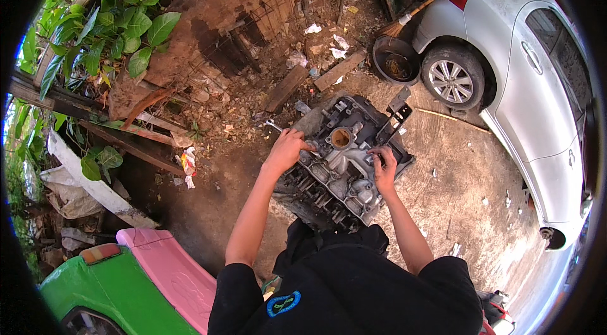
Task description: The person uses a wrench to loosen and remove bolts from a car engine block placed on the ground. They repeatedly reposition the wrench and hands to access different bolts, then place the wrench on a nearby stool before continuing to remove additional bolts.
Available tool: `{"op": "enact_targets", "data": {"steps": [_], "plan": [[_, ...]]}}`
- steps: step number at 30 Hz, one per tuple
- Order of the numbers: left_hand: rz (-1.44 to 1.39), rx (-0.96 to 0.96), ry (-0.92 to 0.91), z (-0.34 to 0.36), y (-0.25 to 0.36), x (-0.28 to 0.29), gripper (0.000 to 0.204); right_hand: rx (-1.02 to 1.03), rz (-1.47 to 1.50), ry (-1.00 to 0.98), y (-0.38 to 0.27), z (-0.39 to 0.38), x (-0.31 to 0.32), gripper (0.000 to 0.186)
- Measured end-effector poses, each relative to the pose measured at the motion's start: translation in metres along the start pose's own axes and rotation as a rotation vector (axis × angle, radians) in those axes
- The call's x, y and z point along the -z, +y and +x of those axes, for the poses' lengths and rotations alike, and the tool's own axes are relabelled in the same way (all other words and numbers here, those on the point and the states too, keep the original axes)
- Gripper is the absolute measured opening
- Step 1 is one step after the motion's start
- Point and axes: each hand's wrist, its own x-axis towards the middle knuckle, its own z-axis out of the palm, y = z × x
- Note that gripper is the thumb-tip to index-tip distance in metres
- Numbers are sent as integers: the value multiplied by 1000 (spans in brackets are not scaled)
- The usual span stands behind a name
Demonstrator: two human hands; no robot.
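A greasy metal engine stands before me, with a round brownish opening on top and rows of valve gear along its near left side. My left hand is closed at the engine's left edge, around what looks like a wrench; its silver end sticks out past the knuckles. Over the right side of the engine, my right hand has its thumb and fingers brought together at the metal casting. Whatever lies between those fingertips is too small to make out.
To the right is a silver car with an uncovered lower side. A black basin of dark liquid and a broom are behind the engine. Wood planks lie by the dirt bank. A green and pink car body stands at lower left.
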Motion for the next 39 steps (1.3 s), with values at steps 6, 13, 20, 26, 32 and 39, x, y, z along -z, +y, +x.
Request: {"op": "enact_targets", "data": {"steps": [6, 13, 20, 26, 32, 39], "plan": [[-48, -15, -21, 2, -8, -4, 59, 15, 13, 0, 1, 0, 0, 15], [1, 22, 30, -10, 1, -2, 59, 21, 4, -21, 4, -1, 0, 16], [101, 165, 145, -45, 39, -12, 53, -19, 47, -5, 6, -2, -1, 15], [49, 247, 295, -47, 49, -17, 49, 4, 44, 8, 7, -1, -2, 16], [-28, 358, 222, -40, 46, -2, 43, -59, 34, -7, 3, -2, 0, 18], [-79, 282, -13, -29, 31, 20, 27, 0, 26, 4, 4, -1, -1, 16]]}}
